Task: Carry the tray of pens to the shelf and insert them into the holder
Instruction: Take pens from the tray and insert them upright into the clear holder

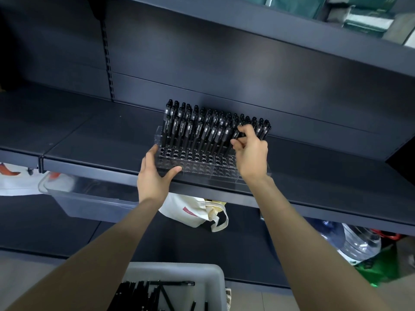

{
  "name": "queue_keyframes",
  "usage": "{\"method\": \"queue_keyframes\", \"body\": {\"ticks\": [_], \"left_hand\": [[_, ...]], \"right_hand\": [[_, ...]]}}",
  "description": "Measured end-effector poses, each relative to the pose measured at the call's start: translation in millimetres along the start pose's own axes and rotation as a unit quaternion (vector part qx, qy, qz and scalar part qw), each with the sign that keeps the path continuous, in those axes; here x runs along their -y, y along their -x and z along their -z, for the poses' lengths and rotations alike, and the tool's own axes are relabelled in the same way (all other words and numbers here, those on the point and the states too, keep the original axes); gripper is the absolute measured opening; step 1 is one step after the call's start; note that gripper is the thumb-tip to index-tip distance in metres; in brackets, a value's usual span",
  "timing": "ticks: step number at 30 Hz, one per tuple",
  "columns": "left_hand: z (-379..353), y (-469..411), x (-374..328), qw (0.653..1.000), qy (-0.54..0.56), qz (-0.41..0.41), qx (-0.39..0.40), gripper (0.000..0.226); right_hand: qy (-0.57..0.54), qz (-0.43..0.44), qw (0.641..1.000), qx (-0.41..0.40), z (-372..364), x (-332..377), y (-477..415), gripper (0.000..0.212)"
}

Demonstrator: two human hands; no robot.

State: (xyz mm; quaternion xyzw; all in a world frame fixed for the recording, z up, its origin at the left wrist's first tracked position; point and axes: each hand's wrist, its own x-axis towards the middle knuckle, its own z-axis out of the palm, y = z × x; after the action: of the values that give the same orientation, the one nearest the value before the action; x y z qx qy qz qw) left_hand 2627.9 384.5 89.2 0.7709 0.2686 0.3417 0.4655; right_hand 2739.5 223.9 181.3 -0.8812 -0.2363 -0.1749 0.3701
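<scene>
Head view: we only get the top part of the tray [216, 277], bottom centre; the rest is cut off by the frame edge, w/ loose black pens [143, 295] lying criss-cross inside. The clear holder [197, 163] sits on the dark shelf [89, 135] near its front edge. Its see-through walls are hard to trace, esp. on the right, where our right hand [251, 153] covers it. Back rows are packed w/ upright pens [199, 127]; front rows show bare holes.

The right hand pinches one pen [236, 134] betw. thumb and curled fingers at the right end of the filled rows. The pen's lower end is hidden behind the palm, so we can't tell if the tip is in a hole. The left hand [155, 173] grips the holder's left front corner, thumb along the front wall, fingers up the left side. Both forearms reach up and fwd from the bottom corners, wrists roughly straight.

Under the shelf: a clear bin [89, 199], partly shadowed, and a cream tote bag [193, 213]. A big water bottle [359, 242] at right is half hidden by the shelf.
</scene>
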Motion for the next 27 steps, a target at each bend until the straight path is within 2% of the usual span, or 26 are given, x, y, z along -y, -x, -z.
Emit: {"method": "queue_keyframes", "body": {"ticks": [4, 10, 14, 20, 27], "left_hand": [[2.2, 0.5, -1.5, 1.000, -0.014, 0.003, 0.005, 0.079], [18.3, 8.5, -5.5, 0.997, -0.051, -0.002, 0.054, 0.085], [37.5, 32.1, 4.6, 0.996, -0.078, -0.007, 0.031, 0.075], [74.0, 95.1, 43.1, 0.984, -0.152, 0.001, 0.093, 0.063], [108.7, 190.8, 120.8, 0.939, -0.277, 0.095, 0.181, 0.063]], "right_hand": [[0.012, -0.009, 1.000, 0.007, 3.7, 5.9, 0.8, 0.032], [0.004, -0.043, 0.999, 0.009, 14.1, 16.1, 19.8, 0.045], [-0.023, -0.037, 0.999, -0.001, 14.2, 20.8, 50.3, 0.041], [-0.050, -0.068, 0.993, 0.080, -13.2, 17.1, 135.0, 0.033], [-0.041, -0.158, 0.963, 0.213, -69.9, -15.0, 270.4, 0.029]]}}
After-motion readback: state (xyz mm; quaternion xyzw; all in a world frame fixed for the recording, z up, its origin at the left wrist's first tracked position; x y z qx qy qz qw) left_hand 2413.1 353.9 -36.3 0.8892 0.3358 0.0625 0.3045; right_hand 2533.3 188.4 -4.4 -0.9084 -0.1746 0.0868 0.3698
